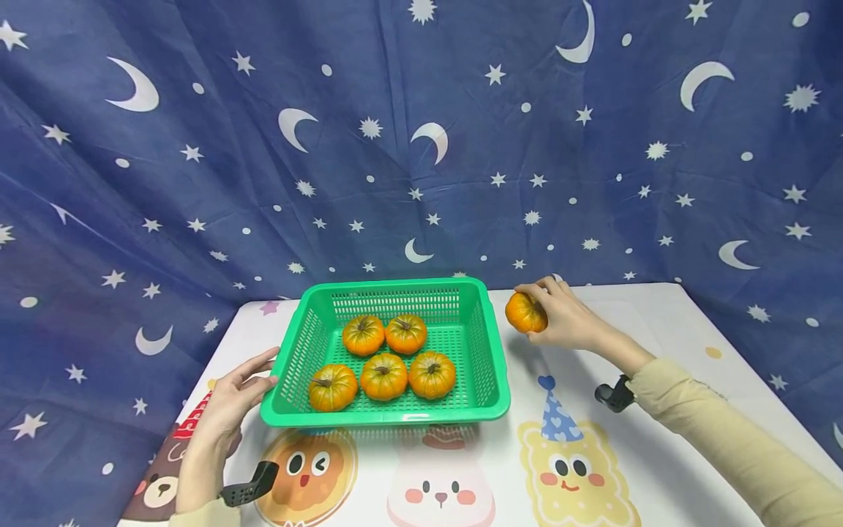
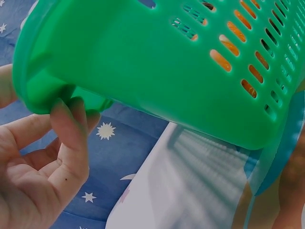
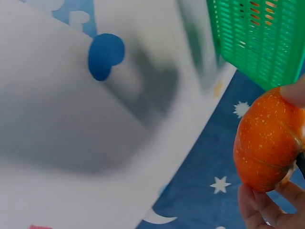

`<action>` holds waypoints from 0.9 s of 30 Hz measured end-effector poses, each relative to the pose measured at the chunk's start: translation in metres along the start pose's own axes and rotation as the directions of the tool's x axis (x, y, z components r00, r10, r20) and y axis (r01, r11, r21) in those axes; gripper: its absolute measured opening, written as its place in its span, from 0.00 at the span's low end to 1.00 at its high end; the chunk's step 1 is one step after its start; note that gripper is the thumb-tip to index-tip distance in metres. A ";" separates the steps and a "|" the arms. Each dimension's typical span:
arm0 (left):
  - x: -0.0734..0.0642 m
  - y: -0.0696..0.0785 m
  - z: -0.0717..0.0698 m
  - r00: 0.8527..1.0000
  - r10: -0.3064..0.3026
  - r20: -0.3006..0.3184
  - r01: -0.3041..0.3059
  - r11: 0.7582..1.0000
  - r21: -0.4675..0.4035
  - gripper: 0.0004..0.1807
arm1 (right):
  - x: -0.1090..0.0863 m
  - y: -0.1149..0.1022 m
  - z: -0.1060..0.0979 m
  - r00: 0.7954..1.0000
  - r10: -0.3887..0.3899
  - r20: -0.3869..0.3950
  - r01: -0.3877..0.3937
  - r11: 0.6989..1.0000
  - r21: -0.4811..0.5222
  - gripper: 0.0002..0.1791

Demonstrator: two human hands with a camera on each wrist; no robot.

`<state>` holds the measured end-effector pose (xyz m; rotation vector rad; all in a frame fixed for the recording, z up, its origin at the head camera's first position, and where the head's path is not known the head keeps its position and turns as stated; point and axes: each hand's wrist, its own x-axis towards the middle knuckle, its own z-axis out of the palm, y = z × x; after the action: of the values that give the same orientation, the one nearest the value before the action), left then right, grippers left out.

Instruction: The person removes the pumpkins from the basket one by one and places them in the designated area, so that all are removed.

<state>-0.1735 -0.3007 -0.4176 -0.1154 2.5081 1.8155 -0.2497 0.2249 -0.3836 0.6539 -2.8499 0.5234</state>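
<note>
A green plastic basket (image 1: 388,418) holds several small orange pumpkins (image 1: 384,377) in two loose rows. At its left side my left hand (image 1: 235,399) grips the rim, and in the left wrist view the fingertips (image 2: 71,121) curl up under the lip. To the right of the basket, my right hand (image 1: 568,316) pinches another small pumpkin (image 1: 525,313) above the table. Seen from the right wrist, this orange pumpkin (image 3: 267,143) sits between the thumb (image 3: 294,93) and the other fingers, its dark stem at the image's right edge.
The table wears a white cloth (image 1: 658,329) printed with cartoon figures, among them a biscuit face (image 1: 573,476) in front of my right hand. Behind the table hangs a dark blue curtain (image 1: 461,212) with moons and stars. Each wrist carries a small black device (image 1: 615,395).
</note>
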 end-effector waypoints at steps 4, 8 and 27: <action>-0.001 0.000 0.000 1.000 -0.011 0.000 0.011 1.000 0.009 0.31 | -0.002 0.005 0.010 0.999 0.035 -0.004 -0.035 0.999 0.005 0.44; -0.001 0.001 -0.001 1.000 -0.017 0.007 0.017 1.000 0.003 0.30 | -0.003 0.010 0.018 0.997 0.074 0.008 -0.074 0.997 0.016 0.46; 0.000 0.003 -0.001 1.000 -0.019 0.010 0.019 1.000 -0.004 0.31 | -0.009 0.022 0.046 0.986 0.159 0.056 -0.162 0.985 0.066 0.41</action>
<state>-0.1740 -0.3007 -0.4146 -0.1291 2.4876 1.8096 -0.2559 0.2300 -0.4344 0.4565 -2.9600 0.6431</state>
